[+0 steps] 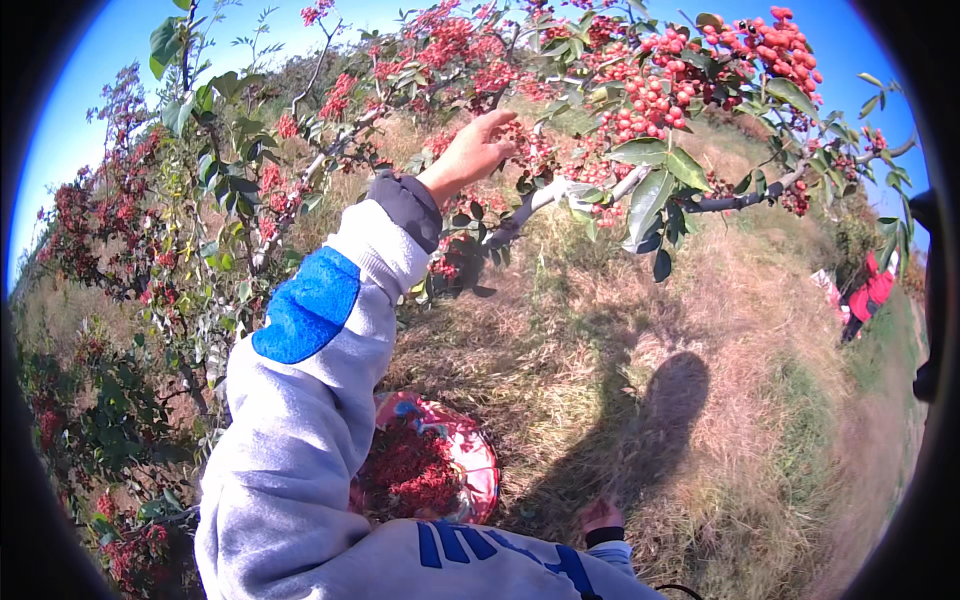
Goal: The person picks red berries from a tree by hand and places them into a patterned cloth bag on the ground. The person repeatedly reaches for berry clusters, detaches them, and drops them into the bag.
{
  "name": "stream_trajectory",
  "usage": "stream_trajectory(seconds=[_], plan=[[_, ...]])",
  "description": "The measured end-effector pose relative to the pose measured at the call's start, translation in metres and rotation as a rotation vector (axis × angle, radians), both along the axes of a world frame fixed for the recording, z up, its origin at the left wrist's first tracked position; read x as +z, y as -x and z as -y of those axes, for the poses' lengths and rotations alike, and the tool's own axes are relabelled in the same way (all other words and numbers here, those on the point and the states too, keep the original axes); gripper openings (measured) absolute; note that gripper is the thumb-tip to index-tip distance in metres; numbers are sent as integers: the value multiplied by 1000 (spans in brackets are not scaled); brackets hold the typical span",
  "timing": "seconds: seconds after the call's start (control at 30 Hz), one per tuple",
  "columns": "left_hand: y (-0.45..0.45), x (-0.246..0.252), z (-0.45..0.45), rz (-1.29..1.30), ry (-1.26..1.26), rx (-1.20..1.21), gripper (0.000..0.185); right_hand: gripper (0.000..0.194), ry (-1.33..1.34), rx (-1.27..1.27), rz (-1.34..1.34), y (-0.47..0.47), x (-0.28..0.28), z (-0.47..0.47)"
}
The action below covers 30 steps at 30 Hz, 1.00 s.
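My left hand (476,150) is raised to a fruiting branch, its curled fingertips beside a small cluster of red berries (534,146) that look like Sichuan pepper. Whether the fingers grip any of it cannot be made out. Larger berry clusters (652,105) hang to the right, among green leaves (651,199). Low in the view, my right hand (601,514) hangs near my body, blurred, with its fingers hard to see. Below my left arm stands a round, red-patterned container (480,469) holding a heap of picked red berries (420,469).
A thick grey branch (525,214) crosses in front of me toward the right. More berry-laden shrubs (97,217) grow at left. Dry grass (540,352) covers the ground, where my shadow (675,405) falls. Another person in red (872,292) is farther off at right.
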<state>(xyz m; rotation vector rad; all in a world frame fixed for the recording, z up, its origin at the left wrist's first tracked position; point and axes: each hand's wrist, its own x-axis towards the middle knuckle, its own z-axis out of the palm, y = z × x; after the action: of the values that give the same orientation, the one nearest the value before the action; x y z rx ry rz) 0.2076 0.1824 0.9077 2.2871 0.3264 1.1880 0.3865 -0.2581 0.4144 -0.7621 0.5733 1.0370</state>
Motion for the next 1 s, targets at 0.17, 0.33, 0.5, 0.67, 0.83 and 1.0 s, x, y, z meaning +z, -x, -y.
stream_trajectory(seconds=[0.17,0.33,0.5,0.67,0.83,1.0], plan=[[-17,5,-23,-70,68,36,27,19,12,-34,13,-7,-11,14],[-20,-7,-28,85,-16,98,22,16,21,-76,-41,-10,-25,28],[-18,-22,-7,290,-397,307,16,9,109,-60,-65,-8,-17,14],[-13,-18,29,214,-731,468,15,11,94,-16,-53,-2,-13,7],[-15,-27,40,141,-872,547,14,5,93,8,-77,6,2,0],[-6,-34,39,239,-396,471,13,5,45,40,-41,5,-13,4]])
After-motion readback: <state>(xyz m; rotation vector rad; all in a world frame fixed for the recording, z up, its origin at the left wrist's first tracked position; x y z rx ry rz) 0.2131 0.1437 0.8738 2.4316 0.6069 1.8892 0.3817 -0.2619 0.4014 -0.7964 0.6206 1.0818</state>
